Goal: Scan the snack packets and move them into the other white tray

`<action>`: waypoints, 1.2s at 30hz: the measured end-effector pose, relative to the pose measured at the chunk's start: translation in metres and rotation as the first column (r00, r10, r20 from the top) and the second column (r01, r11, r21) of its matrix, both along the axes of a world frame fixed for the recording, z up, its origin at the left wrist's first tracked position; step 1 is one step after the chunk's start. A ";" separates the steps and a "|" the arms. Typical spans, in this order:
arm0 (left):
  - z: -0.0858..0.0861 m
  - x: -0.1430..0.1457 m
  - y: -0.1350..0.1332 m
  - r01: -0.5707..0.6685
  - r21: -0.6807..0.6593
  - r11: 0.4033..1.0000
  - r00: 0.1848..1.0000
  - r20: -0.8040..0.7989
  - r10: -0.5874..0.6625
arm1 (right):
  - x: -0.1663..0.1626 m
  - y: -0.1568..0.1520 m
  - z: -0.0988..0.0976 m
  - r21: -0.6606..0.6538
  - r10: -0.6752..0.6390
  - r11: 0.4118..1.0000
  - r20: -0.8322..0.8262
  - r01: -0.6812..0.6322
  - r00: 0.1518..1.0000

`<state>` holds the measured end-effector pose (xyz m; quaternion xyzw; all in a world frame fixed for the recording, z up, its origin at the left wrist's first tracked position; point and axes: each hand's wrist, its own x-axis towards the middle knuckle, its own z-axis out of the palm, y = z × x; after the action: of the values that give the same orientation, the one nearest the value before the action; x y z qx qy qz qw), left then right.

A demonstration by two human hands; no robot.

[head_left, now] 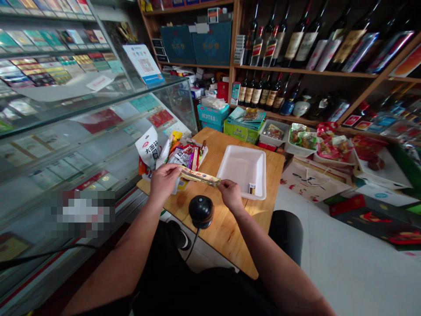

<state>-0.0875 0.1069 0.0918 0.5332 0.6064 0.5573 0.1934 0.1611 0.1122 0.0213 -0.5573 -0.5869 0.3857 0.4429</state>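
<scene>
Both my hands hold a long gold snack bar wrapper (199, 176) level above a small wooden table (230, 232). My left hand (163, 180) is closed on its left end, and my right hand (231, 195) pinches its right end. A black dome-shaped scanner (201, 211) with a cable sits on the table just below the bar. Left of my hands lies a pile of snack packets (177, 153) in a white tray. To the right stands a white plastic tray (241, 171) with one small packet (251, 188) in its near corner.
A glass display counter (82, 131) filled with cartons runs along the left. Wooden shelves of wine bottles (296, 44) line the back wall. Boxes, trays of packaged food (302, 138) and paper bags crowd the floor to the right. My knees are under the table.
</scene>
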 end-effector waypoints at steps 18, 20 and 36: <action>-0.003 0.122 0.024 0.521 -0.288 0.803 0.820 -0.091 -0.565 | 0.102 0.050 0.003 -0.175 -0.333 0.943 -0.425 0.285 0.842; -0.002 0.122 0.021 0.519 -0.280 0.807 0.827 -0.073 -0.558 | 0.101 0.049 0.005 -0.158 -0.310 0.951 -0.429 0.267 0.848; -0.040 0.023 -0.054 -0.376 0.007 0.927 0.925 -0.047 0.376 | 0.007 0.011 0.032 -0.116 0.016 0.991 -0.381 -0.065 0.924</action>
<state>-0.0647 0.0528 0.0516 0.4201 0.7025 0.5703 0.0691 0.1684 0.1228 0.0537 -0.4867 -0.4760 0.5318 0.5037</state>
